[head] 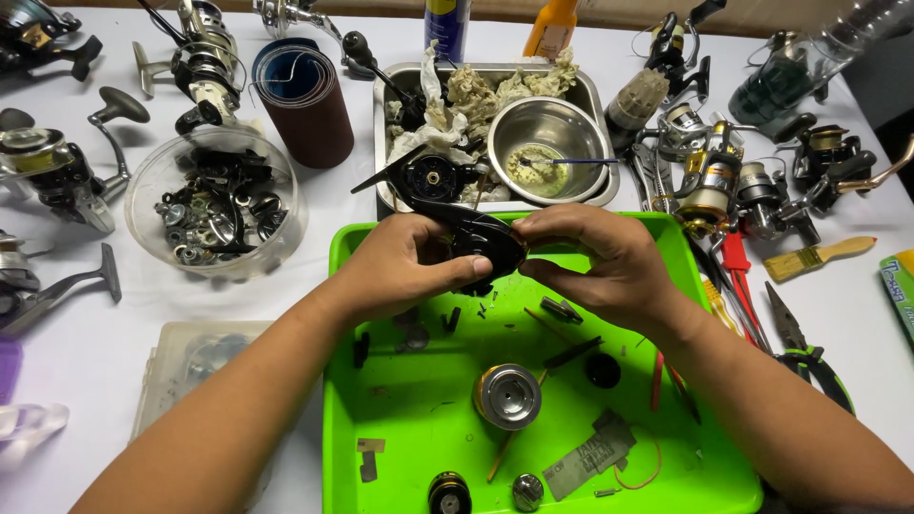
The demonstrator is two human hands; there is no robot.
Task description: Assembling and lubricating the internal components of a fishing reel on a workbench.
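Black reel body (473, 240) in both hands

Black reel body (476, 238) mostly hidden btwn left hand (405, 266) & right hand (600, 262), so its lower part can't be made out. Spray can (446, 24) & orange bottle (552, 27) cut off by top edge; green pack (900, 286) by right edge. Bits in clear bowl (214, 205) too small & tangled to tell apart.
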